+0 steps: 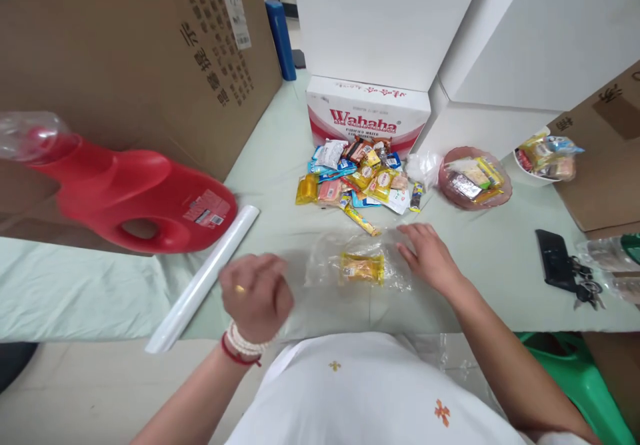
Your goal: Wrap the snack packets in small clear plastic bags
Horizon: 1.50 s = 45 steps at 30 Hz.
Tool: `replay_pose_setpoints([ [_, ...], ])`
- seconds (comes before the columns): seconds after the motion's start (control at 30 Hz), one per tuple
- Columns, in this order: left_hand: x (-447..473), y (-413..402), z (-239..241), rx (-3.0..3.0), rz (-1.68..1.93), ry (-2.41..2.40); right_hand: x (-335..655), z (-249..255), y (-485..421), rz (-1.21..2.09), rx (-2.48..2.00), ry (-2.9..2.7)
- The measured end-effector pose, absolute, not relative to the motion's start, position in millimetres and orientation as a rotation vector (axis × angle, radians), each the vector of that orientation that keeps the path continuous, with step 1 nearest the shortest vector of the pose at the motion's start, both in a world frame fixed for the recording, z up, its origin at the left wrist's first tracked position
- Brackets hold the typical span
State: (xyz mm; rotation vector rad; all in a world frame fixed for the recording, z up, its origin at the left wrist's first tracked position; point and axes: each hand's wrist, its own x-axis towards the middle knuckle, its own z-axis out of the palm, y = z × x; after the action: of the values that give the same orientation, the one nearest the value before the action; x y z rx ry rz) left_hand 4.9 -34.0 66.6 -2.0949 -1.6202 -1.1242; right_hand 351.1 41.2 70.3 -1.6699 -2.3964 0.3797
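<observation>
One small yellow foil-wrapped snack packet [363, 267] is lying just below the middle of the frame, inside or under a clear thin plastic bag [350, 265] that is spreading flat over the pale green tablecloth [280, 165]. The right hand [430, 256] is resting palm down with its fingers stretched out flat, pressing the bag's right edge just beside the packet and grasping nothing. The left hand [256, 295], at lower centre-left, is hovering loosely curled above the cloth; it is blurred, so I cannot tell whether it is pinching the film's left edge or holding nothing.

By the look of it, the packet is light, crinkly and a little slippery, likely crushable inside, so taking it by its sealed ends seems the safest. The bag is looking limp and clingy, best lifted at an open edge with one hand pinning it.

Above the packet, a heap of mixed colourful snack wrappers [357, 178] is sitting in front of a red-and-white Wahaha carton [367, 115]. At left, a big red plastic detergent jug [135, 198] is lying on its side, with a white roll of plastic film [203, 280] near it. At right, a black phone [554, 258] is lying beside keys.
</observation>
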Motion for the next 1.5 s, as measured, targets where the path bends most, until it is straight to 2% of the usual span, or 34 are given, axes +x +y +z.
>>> replay_pose_setpoints([
  [0.13,55.4,-52.5,56.6,-2.758,-0.818,-1.123,306.3,70.8,81.4,0.359,-1.491,-2.535],
  [0.2,71.1,-42.5,43.1,-2.861,-0.662,-1.183,286.4,64.7,95.6,0.392,-1.501,-2.643],
  [0.27,74.8,-28.3,29.4,-2.849,-0.658,-1.343,274.9,60.7,103.9,0.431,-1.535,-2.715],
  [0.4,65.9,-9.5,11.9,-2.767,-0.766,-1.612,274.3,61.9,105.6,0.543,-1.504,-2.691],
  [0.7,77.1,-2.9,4.0,-2.682,-0.854,-1.774,281.5,70.6,109.7,0.850,-1.573,-2.702],
  [0.8,80.5,-2.9,1.7,-2.611,-0.926,-1.814,278.8,79.6,99.7,0.889,-1.431,-2.640],
  [0.93,81.6,-5.1,-7.6,-2.503,-1.201,-1.883,276.1,82.7,57.8,0.888,-1.100,-2.710],
  [1.17,51.7,-3.7,-16.3,-2.154,-1.736,-2.272,284.3,44.6,13.0,0.934,-1.214,-2.821],
  [1.27,27.9,5.0,-12.6,-1.917,-1.705,-2.592,288.9,33.3,9.4,0.963,-1.197,-2.745],
  [1.4,12.0,10.9,-1.8,-2.129,-1.499,-2.791,289.2,30.6,7.5,0.985,-1.215,-2.735],
  [1.5,13.9,7.4,11.4,-2.163,-1.740,-2.933,287.7,33.6,8.7,1.044,-1.241,-2.712],
])
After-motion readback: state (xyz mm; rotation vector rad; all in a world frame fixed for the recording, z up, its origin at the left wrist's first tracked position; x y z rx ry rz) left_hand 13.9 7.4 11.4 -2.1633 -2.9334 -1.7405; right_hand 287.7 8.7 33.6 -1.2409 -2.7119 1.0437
